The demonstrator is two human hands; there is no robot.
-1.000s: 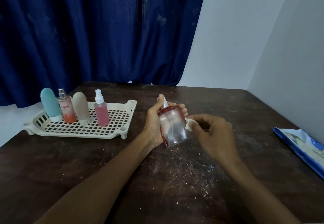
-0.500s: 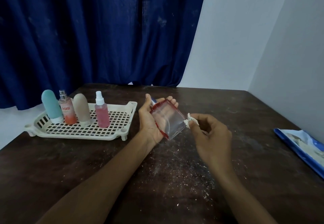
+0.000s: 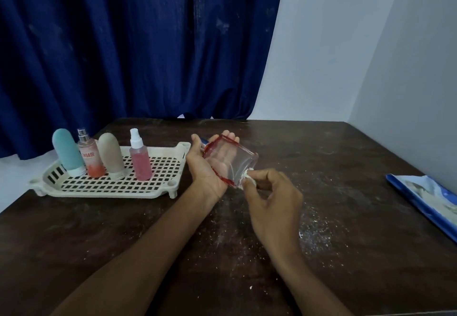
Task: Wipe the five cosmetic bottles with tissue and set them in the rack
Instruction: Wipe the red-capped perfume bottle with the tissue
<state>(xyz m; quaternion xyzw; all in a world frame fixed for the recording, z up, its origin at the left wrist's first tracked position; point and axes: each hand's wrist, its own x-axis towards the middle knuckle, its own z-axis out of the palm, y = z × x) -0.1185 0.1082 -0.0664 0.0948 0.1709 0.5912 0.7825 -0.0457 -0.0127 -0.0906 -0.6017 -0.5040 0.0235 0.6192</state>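
Moved since half a second earlier: clear square glass bottle with red edges, tipped further back, now lying almost flat across the palm; right hand, brought leftward and lower, to the bottle's near right corner. Rack contents as before.

Head view, centre of frame.
- Left hand: palm up, cradling the bottle above the table. Fingers together behind the glass, tips curled over its upper edge, thumb standing free at the upper left.
- Right hand: thumb and forefinger pinching a small wad of white tissue, pressed against the bottle's lower right corner. Remaining fingers loosely curled.

Head view, left of frame.
- Cream perforated plastic rack on the table.
- Four bottles upright in a row along its far side, left to right: teal rounded tube, clear spray bottle with orange-pink base and silver pump, beige rounded tube, pink spray bottle with white pump.

Head view, elsewhere.
- Dark brown wooden table, strewn with white crumbs below and right of the hands.
- Blue and white packet lying at the right edge.
- Deep blue curtain across the upper left.
- Pale wall at the upper right.
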